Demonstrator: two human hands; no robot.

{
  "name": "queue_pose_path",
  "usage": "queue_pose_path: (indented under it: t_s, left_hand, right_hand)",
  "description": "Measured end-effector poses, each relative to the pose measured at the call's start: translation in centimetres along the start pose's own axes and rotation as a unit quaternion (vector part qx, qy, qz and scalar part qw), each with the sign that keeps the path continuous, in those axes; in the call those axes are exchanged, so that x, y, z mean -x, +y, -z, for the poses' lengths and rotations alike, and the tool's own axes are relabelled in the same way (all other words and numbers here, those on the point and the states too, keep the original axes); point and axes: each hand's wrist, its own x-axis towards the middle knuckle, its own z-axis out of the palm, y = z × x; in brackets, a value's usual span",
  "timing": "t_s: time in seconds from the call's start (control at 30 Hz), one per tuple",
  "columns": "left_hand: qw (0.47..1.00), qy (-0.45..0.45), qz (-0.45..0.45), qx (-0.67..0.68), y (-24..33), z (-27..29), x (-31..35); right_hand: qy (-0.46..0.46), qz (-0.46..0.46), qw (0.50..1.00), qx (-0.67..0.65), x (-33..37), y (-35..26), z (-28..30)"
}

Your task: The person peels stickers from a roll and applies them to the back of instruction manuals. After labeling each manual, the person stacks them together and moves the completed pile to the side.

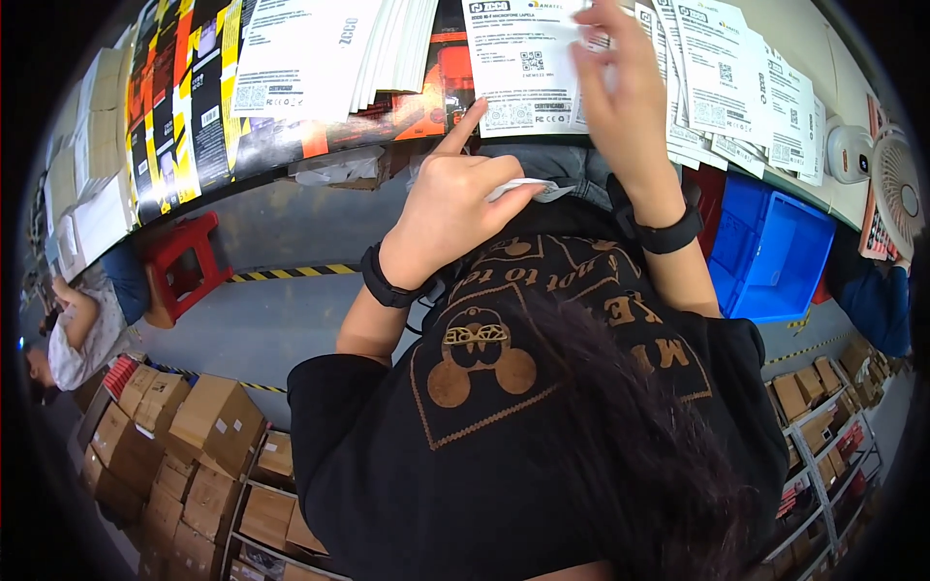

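A white printed card (528,73) with a square code lies at the table's near edge, in front of me. My left hand (460,198) stretches its index finger to the card's lower left corner. Its other fingers curl closed on a crumpled white slip (528,188), whose exact kind I cannot make out. Over the card's right side is my right hand (625,92), its fingers smeared by motion; whether it holds anything is hidden. To the left lies a fanned stack of white cards (300,63), and to the right more similar printed cards (722,77) overlap.
A black, orange and yellow printed covering (194,116) lies under the left stack. At right are a white round device (850,153), a fan (896,184) and a blue crate (770,247). A red stool (184,261), co-workers either side, and shelves of cardboard boxes (218,421) surround me.
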Motion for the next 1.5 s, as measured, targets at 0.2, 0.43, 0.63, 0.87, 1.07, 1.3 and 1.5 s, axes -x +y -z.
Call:
queue_pose_path:
  t_s: [0.2,0.43,0.63,0.87,1.07,1.3,1.5]
  left_hand:
    - [0.972,0.045,0.145,0.181,1.2,2.7,0.7]
    - [0.906,0.198,0.246,0.283,2.6,2.8,0.2]
    - [0.933,0.242,0.158,0.213,2.2,2.0,-2.0]
    - [0.975,0.106,0.169,0.096,3.7,1.4,-4.2]
    - [0.982,0.035,0.172,0.075,4.5,2.5,-6.0]
    - [0.99,0.093,0.102,0.039,2.8,1.8,-7.1]
    - [0.99,0.104,0.085,0.049,3.7,0.4,-7.2]
  right_hand:
    - [-0.113,0.189,0.974,0.049,1.3,-1.3,-1.0]
    - [-0.138,-0.009,0.981,-0.138,1.3,-2.7,4.3]
    - [-0.128,-0.093,0.922,-0.352,1.3,-4.0,4.4]
    - [-0.081,-0.018,0.974,-0.212,1.3,-3.5,4.2]
    - [0.113,-0.031,0.968,-0.221,0.3,-0.4,6.8]
    - [0.098,0.073,0.99,-0.07,-5.4,0.6,10.1]
    - [-0.176,0.147,0.949,0.218,-13.8,1.4,5.5]
